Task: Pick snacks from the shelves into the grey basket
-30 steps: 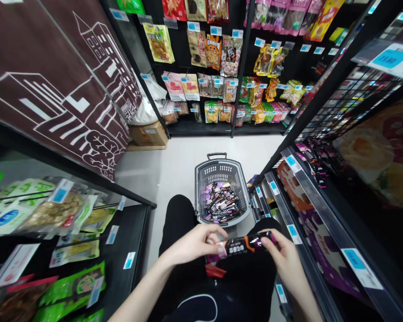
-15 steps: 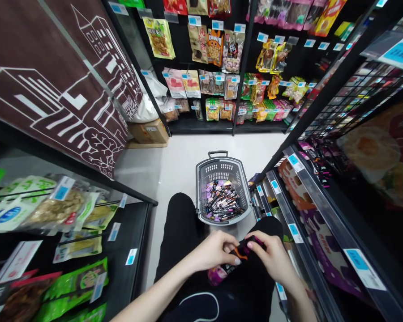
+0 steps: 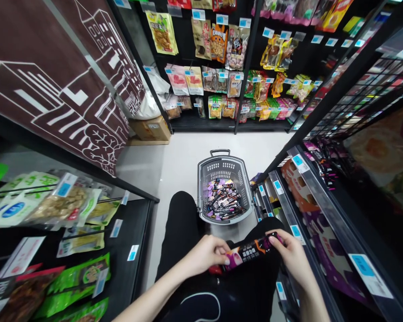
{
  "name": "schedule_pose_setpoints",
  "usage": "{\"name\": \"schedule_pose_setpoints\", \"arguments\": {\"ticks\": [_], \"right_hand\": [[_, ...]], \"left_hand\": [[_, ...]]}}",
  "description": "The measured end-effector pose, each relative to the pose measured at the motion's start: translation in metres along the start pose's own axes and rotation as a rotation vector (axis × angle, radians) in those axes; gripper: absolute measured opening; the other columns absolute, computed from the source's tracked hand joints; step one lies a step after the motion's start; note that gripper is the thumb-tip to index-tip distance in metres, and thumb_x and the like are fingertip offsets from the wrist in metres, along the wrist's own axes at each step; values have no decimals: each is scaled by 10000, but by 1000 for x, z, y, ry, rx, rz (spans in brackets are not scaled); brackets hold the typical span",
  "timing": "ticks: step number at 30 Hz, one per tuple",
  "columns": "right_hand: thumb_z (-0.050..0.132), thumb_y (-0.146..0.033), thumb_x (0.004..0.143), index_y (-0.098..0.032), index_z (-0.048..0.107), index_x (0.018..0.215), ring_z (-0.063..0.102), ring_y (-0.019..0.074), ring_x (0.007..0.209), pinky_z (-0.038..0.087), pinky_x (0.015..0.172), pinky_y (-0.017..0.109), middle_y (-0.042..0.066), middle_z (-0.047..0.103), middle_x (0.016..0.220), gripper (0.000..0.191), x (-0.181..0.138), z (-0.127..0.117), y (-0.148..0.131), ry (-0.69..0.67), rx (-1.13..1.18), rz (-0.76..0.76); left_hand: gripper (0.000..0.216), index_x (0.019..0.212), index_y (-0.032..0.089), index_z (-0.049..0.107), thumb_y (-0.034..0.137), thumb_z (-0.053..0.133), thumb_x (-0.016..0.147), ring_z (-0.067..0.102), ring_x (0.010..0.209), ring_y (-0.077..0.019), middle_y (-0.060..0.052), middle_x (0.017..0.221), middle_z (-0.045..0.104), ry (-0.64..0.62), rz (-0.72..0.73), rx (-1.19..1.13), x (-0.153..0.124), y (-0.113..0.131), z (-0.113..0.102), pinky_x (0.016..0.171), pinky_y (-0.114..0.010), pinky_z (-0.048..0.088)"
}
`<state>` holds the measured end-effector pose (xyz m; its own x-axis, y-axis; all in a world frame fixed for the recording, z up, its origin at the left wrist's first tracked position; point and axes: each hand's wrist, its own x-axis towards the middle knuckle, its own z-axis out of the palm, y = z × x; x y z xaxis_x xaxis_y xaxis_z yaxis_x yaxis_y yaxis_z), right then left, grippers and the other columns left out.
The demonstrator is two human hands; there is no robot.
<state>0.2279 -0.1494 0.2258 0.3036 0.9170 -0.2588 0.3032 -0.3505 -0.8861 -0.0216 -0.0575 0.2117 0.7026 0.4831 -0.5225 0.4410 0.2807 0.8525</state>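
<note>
A long, narrow snack packet [image 3: 251, 251], black with purple and orange print, is stretched out over my lap. My left hand [image 3: 211, 254] pinches its left end, where a purple picture shows. At the other end, my right hand [image 3: 288, 250] grips the packet between thumb and fingers. Beyond my knees a grey shopping basket [image 3: 224, 166] stands on the floor with its handle at the far side. Many small dark and purple packets [image 3: 223, 199] lie loose in it. A small red thing shows under my left hand; I cannot make out what it is.
On the right, a shelf [image 3: 336, 219] with price tags holds similar dark packets [image 3: 319, 156]. Bagged snacks [image 3: 67, 203] hang at the left. A rack of hanging snack bags [image 3: 218, 42] spans the back, with a cardboard box [image 3: 151, 129] at its left foot.
My hands have moved apart and the packet has turned from slanting to nearly level, its printed side now showing. My right hand has shifted to the right. The view has tilted slightly.
</note>
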Motion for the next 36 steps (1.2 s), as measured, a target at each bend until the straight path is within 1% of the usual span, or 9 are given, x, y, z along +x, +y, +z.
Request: {"name": "schedule_pose_setpoints", "arguments": {"ticks": [5,9,14,18,21,23,26,30,36], "right_hand": [[678,-514,633,-132,657,809,676,247,743,538,708,361,104,720,788,421,32,24,35,158,165,102],[524,-571,734,-103,640,882,676,263,772,535,672,367,146,709,823,504,85,55,62,137,-115,90],[606,-425,726,-119,663,861,655,282,856,495,770,370,159,702,861,340,133,63,54,178,-310,-23],[478,-335,826,-152,646,952,601,235,962,429,885,340,130,667,995,278,134,8,26,298,-406,-181],[349,-359,889,-131,612,1004,558,244,988,394,902,368,151,620,1038,367,131,-63,-1,628,-537,-242],[377,-373,880,-113,585,1066,564,260,932,417,830,372,169,604,1028,381,138,-111,-14,853,-698,-221],[476,-339,842,-101,531,1179,572,268,918,425,775,354,193,590,1067,416,156,-159,-25,801,-928,-164],[482,-277,844,-110,599,1112,596,248,897,424,763,317,177,638,1008,336,171,-174,-28,677,-1012,-168],[280,-277,906,-53,612,1039,643,255,745,443,684,329,181,683,794,422,138,-173,-38,833,-895,-166]], "left_hand": [[289,827,86,687,329,634,678,612,672,-160,-55,710,691,257,66,38,34,-20,-27,642,-246,458],[354,996,86,634,302,563,725,631,901,-224,-128,980,688,459,36,168,77,-38,-47,814,-320,469],[543,1201,32,493,268,524,713,386,1257,-345,-240,1289,496,556,42,330,102,-43,-61,1055,-492,223],[588,1262,91,465,391,473,757,500,1178,-271,-176,1259,551,323,89,462,86,-56,-68,1016,-363,337],[585,1292,129,443,404,425,777,530,1150,-245,-138,1238,579,252,34,519,70,-76,-68,992,-330,365],[580,1283,148,461,395,437,759,544,1135,-244,-118,1198,612,204,-8,493,63,-88,-64,976,-319,383],[568,1253,187,506,412,459,735,568,1104,-248,-84,1140,651,135,-8,448,60,-97,-55,950,-308,411],[511,1175,239,583,409,506,700,574,1085,-262,-52,1125,662,192,32,416,57,-84,-45,957,-334,413],[460,1146,247,607,426,497,736,571,1084,-255,-39,1139,656,261,138,317,38,-40,-40,984,-349,400]]}}
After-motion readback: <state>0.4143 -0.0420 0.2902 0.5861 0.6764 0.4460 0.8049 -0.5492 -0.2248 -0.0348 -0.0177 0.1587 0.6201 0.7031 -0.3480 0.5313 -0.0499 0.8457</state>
